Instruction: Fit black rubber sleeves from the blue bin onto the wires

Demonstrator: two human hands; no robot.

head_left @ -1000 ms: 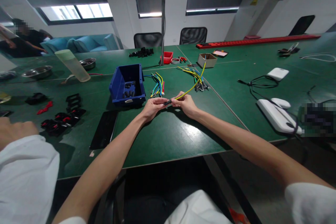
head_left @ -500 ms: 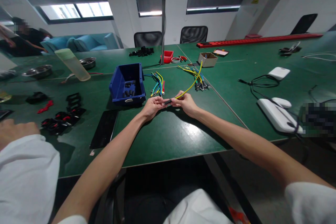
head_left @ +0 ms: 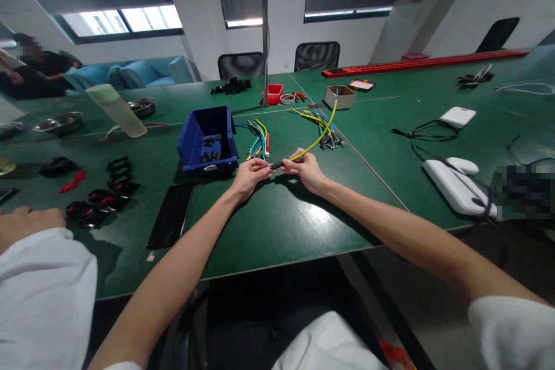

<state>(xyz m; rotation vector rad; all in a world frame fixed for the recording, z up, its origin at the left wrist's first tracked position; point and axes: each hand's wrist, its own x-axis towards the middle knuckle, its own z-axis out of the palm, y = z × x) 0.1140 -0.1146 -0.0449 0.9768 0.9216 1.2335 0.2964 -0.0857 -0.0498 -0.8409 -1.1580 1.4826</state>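
Observation:
My left hand (head_left: 248, 177) is closed in a pinch at the left end of a short black sleeve (head_left: 277, 166). At the sleeve's other end, my right hand (head_left: 307, 170) pinches a yellow wire (head_left: 323, 140), which curves up and away to the right. Whatever sits inside the sleeve is hidden. Just beyond my left hand lies a bundle of blue, yellow and red wires (head_left: 261, 137). A second wire bundle (head_left: 328, 136), with dark sleeves and metal lugs at its near ends, lies behind my right hand. A blue bin (head_left: 184, 147) holding several black sleeves stands left of my hands.
A black phone (head_left: 170, 217) lies left of my left forearm. Black-and-red parts (head_left: 102, 199) are farther left, near another person's hand (head_left: 32, 225). A small beige box (head_left: 340, 98) and a red bin (head_left: 273, 94) stand behind. White devices with cables (head_left: 455, 185) lie right.
The view has shifted slightly. My hands keep their pinch in nearly the same place, and a bit more of the black sleeve shows between the fingers.

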